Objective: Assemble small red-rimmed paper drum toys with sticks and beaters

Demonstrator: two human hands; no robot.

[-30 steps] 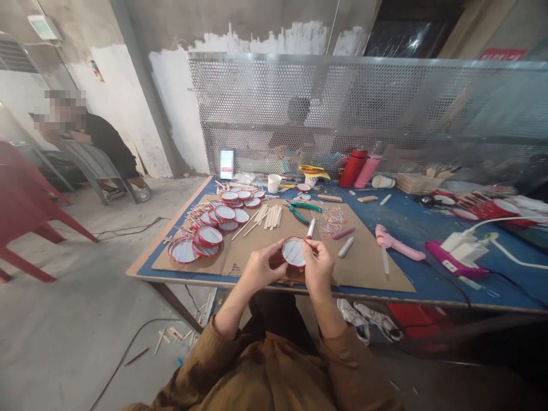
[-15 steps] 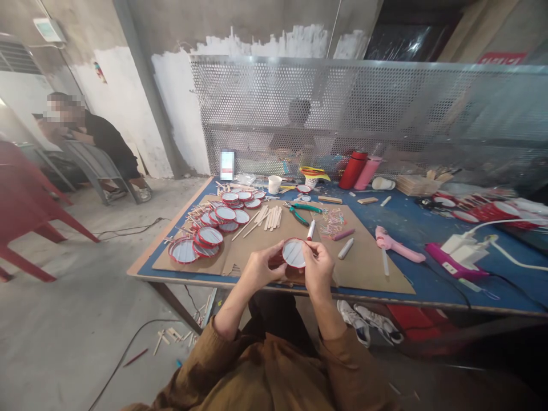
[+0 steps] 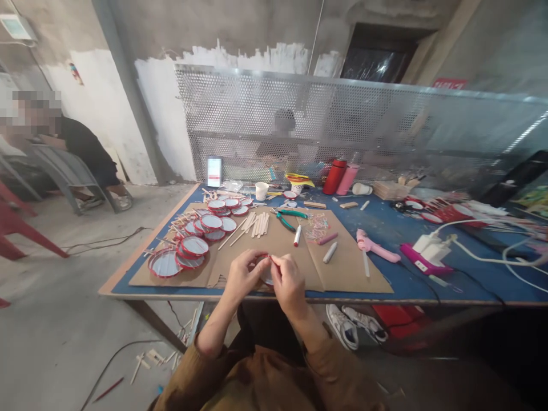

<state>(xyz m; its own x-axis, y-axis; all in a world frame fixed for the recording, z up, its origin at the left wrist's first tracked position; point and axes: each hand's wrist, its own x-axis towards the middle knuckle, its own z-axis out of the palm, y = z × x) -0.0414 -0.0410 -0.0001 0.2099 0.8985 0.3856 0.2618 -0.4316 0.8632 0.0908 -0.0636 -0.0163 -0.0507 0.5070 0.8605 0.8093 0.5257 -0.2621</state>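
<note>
Close to the table's front edge, my left hand (image 3: 243, 275) and my right hand (image 3: 289, 283) are closed on a small red-rimmed drum (image 3: 268, 278) with a whitish face. The fingertips of both hands meet at its upper rim, and most of the drum is hidden behind them. Beneath lies a sheet of brown cardboard (image 3: 240, 268). To the left, similar red-rimmed drums (image 3: 195, 246) with thin sticks are heaped together. Flat wooden sticks (image 3: 260, 225), teal-handled pliers (image 3: 286, 219) and a white marker with a red tip (image 3: 297, 235) lie beyond my hands.
A pink glue gun (image 3: 379, 249) and a purple power strip (image 3: 423, 260) with white plugs and cables lie right. Behind stand a paper cup (image 3: 261, 191), a red bottle (image 3: 334, 177), a pink bottle (image 3: 348, 180) and a perforated metal screen (image 3: 240, 114). A person (image 3: 81, 148) sits far left.
The drum has tilted, so its face shows far less. My fingertips have come together at its upper rim. The camera view has turned right, shifting the table leftward in the picture.
</note>
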